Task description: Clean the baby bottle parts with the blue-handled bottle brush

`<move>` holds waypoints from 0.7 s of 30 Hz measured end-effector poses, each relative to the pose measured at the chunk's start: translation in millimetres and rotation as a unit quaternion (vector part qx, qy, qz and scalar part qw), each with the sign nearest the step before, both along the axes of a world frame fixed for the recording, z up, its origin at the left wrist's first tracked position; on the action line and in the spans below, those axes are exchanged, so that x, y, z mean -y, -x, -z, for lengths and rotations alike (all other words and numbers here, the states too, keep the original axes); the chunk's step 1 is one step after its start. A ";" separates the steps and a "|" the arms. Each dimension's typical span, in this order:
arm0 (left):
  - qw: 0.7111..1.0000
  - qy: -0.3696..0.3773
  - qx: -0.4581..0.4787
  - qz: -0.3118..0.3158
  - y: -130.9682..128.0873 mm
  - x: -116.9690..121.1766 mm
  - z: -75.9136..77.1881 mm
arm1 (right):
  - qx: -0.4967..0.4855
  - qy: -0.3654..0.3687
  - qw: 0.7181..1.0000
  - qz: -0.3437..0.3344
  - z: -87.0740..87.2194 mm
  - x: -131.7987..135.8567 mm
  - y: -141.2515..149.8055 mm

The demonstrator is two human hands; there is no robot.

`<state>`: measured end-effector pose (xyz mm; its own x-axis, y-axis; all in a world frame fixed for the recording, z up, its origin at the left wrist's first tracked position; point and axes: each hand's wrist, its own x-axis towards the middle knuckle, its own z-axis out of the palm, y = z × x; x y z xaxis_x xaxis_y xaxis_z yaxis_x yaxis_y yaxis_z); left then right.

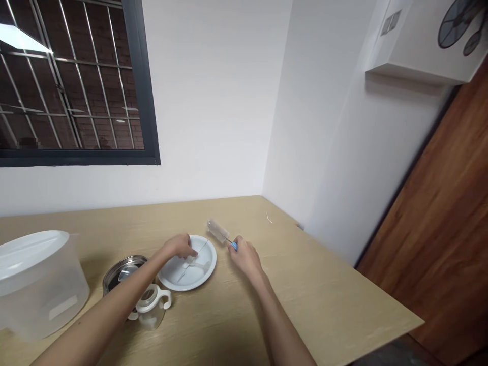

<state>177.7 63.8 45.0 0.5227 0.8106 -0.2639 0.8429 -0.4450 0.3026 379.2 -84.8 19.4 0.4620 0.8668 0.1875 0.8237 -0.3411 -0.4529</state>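
Observation:
My right hand (246,256) is closed round the blue handle of a bottle brush (218,231). The brush's pale bristle head points up and left, above the table to the right of a white plate (208,277). Over the plate, my left hand (183,245) has its fingertips pinched at a thin, pale rod (203,246); its exact kind is too small to tell. Small whitish pieces appear under those fingers. A clear bottle (151,319) with a white collar and side handles stands upright near my left forearm.
Left of the plate is a steel pot (110,277) with a clear item (127,271) inside, partly hidden by my forearm. A translucent tub (57,284) with a white lid stands farther left. A thin white strip (269,218) lies near the table's back right corner.

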 end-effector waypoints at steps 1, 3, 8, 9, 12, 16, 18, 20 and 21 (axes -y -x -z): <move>1.000 0.003 0.005 0.001 1.2 -1.2 0.8 | -0.001 0.001 1.000 0.000 -0.1 0.1 0.0; 1.000 0.002 0.011 -0.001 4.0 -3.4 2.4 | -0.001 0.001 1.000 0.001 -0.4 0.3 0.2; 1.000 -0.003 0.011 -0.008 6.8 -3.1 6.2 | 0.002 -0.002 1.000 -0.003 -1.1 1.1 1.7; 1.000 -0.008 0.010 -0.010 6.2 -1.9 6.4 | 0.003 -0.003 1.000 -0.004 -1.2 1.2 1.9; 1.000 -0.023 0.005 -0.014 3.3 2.9 5.1 | 0.005 -0.004 1.000 -0.005 -1.5 1.3 2.3; 0.999 -0.031 -0.003 -0.015 -0.4 9.3 1.6 | 0.005 -0.005 1.000 -0.003 -1.7 1.1 2.2; 0.999 -0.032 -0.004 -0.013 -1.4 11.0 1.0 | 0.006 -0.007 1.000 -0.002 -1.8 1.1 2.1; 0.999 -0.029 -0.003 -0.012 -1.8 11.4 1.7 | 0.006 -0.009 1.000 -0.002 -1.8 1.2 2.0; 1.000 -0.029 -0.002 -0.012 -1.7 11.2 2.5 | 0.007 -0.011 1.000 -0.002 -1.7 1.2 1.9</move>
<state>179.4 52.6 42.6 0.5018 0.8370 -0.2182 0.8547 -0.4409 0.2741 377.3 -86.0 21.1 0.4565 0.8641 0.2120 0.8310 -0.3289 -0.4486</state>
